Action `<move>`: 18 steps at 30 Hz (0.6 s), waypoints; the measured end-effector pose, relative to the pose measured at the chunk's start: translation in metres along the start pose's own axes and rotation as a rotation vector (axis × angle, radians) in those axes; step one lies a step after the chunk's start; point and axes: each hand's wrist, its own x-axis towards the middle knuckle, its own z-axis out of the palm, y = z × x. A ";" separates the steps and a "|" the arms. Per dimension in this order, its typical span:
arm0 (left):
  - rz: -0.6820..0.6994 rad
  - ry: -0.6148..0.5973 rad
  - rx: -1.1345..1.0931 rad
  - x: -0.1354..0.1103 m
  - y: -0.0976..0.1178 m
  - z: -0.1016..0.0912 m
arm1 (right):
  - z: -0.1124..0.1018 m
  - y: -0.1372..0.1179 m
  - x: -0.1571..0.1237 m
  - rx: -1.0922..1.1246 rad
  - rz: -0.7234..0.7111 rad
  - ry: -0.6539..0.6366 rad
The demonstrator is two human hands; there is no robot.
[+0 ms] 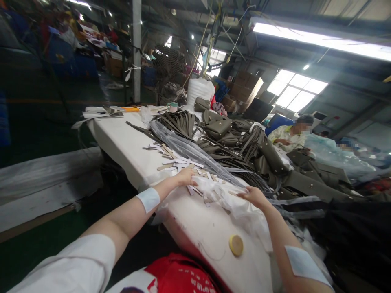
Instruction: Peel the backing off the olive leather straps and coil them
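Note:
A crumpled sheet of thin, see-through white plastic (224, 199) stretches between my hands over the table. At its left end, my left hand (184, 177) is closed on the plastic, low over the table. My right hand (255, 197) pinches the other end between thumb and fingers. Strewn beneath and just beyond my left hand are several short grey and white strips (171, 159). A long bundle of clear plastic sleeves (191, 144) runs diagonally behind both hands. Near the table's front lies a round yellow-rimmed roll (236, 245), apparently tape.
Dark olive straps (180, 122) and small bags (218, 128) are heaped across the white table (119, 134). More olive pieces (308, 185) lie on the right, where a person (284, 136) sits. A white foam roll (200, 91) stands at the far end, near a pole (136, 53).

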 end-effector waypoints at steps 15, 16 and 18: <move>-0.030 -0.114 -0.332 -0.001 0.010 -0.030 | -0.040 -0.002 0.006 0.135 -0.121 -0.069; -0.034 -0.112 -0.328 -0.002 0.010 -0.031 | -0.040 -0.001 0.007 0.109 -0.111 -0.047; -0.042 -0.096 -0.302 -0.005 0.009 -0.034 | -0.041 0.003 0.008 0.051 -0.087 -0.012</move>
